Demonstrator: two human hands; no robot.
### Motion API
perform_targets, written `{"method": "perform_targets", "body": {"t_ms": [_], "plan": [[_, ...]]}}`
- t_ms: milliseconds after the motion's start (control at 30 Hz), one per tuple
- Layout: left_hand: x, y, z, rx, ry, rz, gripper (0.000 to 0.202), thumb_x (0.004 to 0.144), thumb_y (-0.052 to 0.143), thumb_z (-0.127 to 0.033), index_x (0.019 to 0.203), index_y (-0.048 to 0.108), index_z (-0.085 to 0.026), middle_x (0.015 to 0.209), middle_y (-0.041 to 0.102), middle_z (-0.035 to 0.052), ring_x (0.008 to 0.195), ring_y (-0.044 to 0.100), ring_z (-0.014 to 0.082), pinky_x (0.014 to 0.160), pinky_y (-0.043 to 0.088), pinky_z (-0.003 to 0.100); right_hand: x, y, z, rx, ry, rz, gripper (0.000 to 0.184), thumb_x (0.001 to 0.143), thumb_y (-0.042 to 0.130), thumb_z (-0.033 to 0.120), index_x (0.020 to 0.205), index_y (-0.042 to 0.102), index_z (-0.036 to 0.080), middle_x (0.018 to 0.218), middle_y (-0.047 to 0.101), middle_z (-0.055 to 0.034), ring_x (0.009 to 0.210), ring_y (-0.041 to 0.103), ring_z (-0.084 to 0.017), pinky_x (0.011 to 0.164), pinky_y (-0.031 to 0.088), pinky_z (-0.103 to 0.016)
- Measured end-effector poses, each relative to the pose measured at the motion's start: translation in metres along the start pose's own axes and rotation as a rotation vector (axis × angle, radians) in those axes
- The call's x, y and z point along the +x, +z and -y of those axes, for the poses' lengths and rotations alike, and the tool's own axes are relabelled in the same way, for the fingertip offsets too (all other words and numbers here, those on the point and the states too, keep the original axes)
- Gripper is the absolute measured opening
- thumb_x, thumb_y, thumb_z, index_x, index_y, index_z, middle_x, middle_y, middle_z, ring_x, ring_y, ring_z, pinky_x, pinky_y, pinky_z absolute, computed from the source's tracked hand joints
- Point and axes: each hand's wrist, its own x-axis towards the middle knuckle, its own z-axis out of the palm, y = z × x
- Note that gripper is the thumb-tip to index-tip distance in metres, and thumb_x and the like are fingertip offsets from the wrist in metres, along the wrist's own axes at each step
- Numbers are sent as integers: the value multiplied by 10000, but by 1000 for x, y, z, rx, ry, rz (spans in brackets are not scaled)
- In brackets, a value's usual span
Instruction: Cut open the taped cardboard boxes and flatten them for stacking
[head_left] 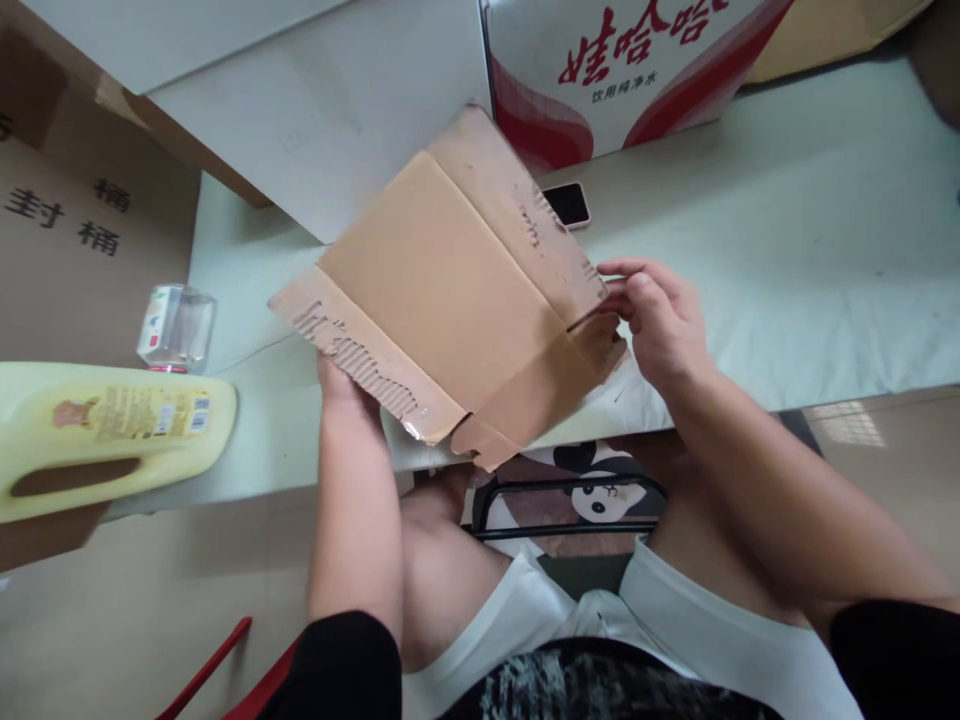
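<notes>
An unfolded cardboard box is held tilted over the table, its brown inside facing me and its flaps spread. Torn, ridged edges show on the left and upper-right flaps. My left hand grips it from below at the left flap, the fingers hidden behind the cardboard. At the right corner, my right hand is closed, with thumb and fingers pinching the box's edge beside a slit between two flaps. Behind the upper-right flap lies a phone, partly covered.
A white box and a red-and-white carton stand at the back of the table. On the left are a yellow jug, a clear plastic container and a large brown carton. A panda-print item sits below the table edge.
</notes>
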Motion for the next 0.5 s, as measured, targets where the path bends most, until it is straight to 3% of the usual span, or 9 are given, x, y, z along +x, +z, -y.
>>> {"method": "perform_targets", "body": {"t_ms": [133,300,367,500], "plan": [[-2,5,-7,-82,99,91,651,740,536,-870,998,636,-281,921,737,36,1340,538,295,933,538,476,7,-2,-10,-187,-73,-65,424,1000,383,507,1302,571,275,1261,687,-137,1177,668,-284,933,569,-471],[-5,6,3,-86,113,40,735,741,461,-907,1034,634,-255,1010,748,57,1378,501,294,986,506,492,14,0,-25,-169,16,-52,542,979,431,505,1467,390,271,1426,569,-175,1228,636,-285,899,573,-459],[-6,8,12,-115,86,13,712,781,439,-878,1042,634,-245,1015,752,49,1378,503,284,1011,490,491,16,0,-25,-20,98,-68,561,921,514,524,1407,442,252,1353,613,-160,1148,662,-279,862,577,-437],[-4,12,29,-199,24,2,569,795,561,-758,986,637,-228,982,763,36,1308,576,275,1053,479,452,21,-3,-16,344,203,29,435,772,662,531,1074,613,221,995,690,-63,875,669,-219,736,560,-359]]}}
